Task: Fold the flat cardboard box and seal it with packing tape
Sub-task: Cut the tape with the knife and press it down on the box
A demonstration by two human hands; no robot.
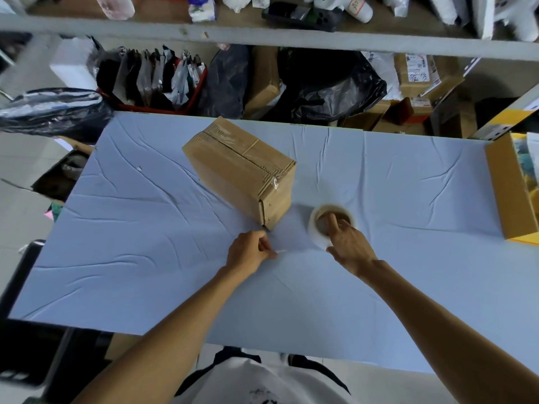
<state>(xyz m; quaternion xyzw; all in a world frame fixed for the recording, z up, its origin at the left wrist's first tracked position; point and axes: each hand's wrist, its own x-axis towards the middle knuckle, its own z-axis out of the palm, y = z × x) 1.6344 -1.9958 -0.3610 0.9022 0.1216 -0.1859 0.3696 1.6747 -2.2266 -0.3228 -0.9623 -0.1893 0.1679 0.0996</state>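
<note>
Person: a white top shows at the near edge of the view, both bare forearms reaching out over the table.
Cardboard box: folded up and closed, clear tape along its top seam and over the end edges; it sits skewed toward the middle of the table's far edge, one corner pointing at the hands.
Tape roll: clear packing tape on a brown core, lying flat just beside the box's near right corner.
Right hand: on the roll, one finger dipped into the core, the others curled over the roll's near rim.
Left hand: just off the box's near corner, fingers pinched narrowly on a thin pale strip that juts toward the roll; what it is cannot be told.
Table: covered in creased pale blue cloth.
Yellow carton: open, at the table's right edge.
Beyond the far edge: shelving, black bags and brown parcels.
</note>
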